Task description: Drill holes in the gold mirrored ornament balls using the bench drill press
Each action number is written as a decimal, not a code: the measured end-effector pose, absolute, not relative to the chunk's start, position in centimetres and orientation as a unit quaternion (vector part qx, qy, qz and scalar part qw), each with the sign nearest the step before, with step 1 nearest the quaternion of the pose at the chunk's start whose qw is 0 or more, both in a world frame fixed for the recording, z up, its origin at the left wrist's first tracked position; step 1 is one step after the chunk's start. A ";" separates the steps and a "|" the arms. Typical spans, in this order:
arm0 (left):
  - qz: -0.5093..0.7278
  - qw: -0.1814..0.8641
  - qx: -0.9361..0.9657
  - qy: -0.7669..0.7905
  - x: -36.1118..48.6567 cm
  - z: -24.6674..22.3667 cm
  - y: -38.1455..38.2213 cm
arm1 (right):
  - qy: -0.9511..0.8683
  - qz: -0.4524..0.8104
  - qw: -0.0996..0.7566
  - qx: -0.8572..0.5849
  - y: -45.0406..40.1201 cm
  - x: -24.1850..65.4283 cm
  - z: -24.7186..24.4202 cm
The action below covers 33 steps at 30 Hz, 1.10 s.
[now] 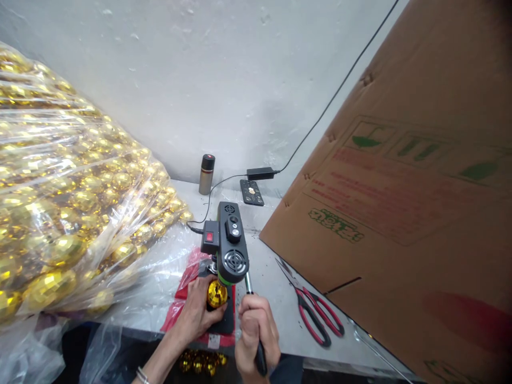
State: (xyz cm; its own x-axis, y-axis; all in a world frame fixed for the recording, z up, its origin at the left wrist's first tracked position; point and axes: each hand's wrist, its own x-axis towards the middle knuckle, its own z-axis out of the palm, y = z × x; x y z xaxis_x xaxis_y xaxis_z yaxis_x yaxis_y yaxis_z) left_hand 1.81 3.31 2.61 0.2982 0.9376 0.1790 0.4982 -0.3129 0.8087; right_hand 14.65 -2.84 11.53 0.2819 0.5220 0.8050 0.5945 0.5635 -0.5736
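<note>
My left hand (pixel 196 309) grips a shiny gold mirrored ball (pixel 217 294) between thumb and fingers, holding it on the dark base of a small black bench drill press (pixel 233 240). The ball sits just under the machine's head, which hides whatever tool is above it. My right hand (pixel 258 336) is wrapped round the black-ended lever (pixel 261 358) at the machine's right side. A red switch (pixel 210 236) shows on the box at its left. Under the base lies red plastic sheeting (pixel 182 290).
A large clear bag of gold balls (pixel 80 213) fills the left. Red-handled scissors (pixel 314 309) lie at the right beside a big cardboard box (pixel 400 186). Behind stand a flask (pixel 206 175), a phone (pixel 252 193) and a power adapter (pixel 261 173). More gold balls (pixel 200 362) show below the table edge.
</note>
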 end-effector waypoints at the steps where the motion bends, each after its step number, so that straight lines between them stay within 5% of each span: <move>1: 0.336 0.328 0.738 0.485 1.8 2.7 3.3 | -0.592 -0.028 0.656 -0.468 -2.8 14.5 11.2; 33: 0.329 0.337 0.730 0.496 2.1 2.6 3.2 | -0.538 -0.060 0.709 -0.453 -1.8 13.2 10.5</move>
State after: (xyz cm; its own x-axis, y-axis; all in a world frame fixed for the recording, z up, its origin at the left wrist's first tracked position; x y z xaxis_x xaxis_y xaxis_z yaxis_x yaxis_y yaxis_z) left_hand 2.11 3.15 2.59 0.2917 0.9452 0.1465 0.5011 -0.2815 0.8183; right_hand 13.23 -1.82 10.47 0.4145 0.4025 0.8162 0.5714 0.5829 -0.5777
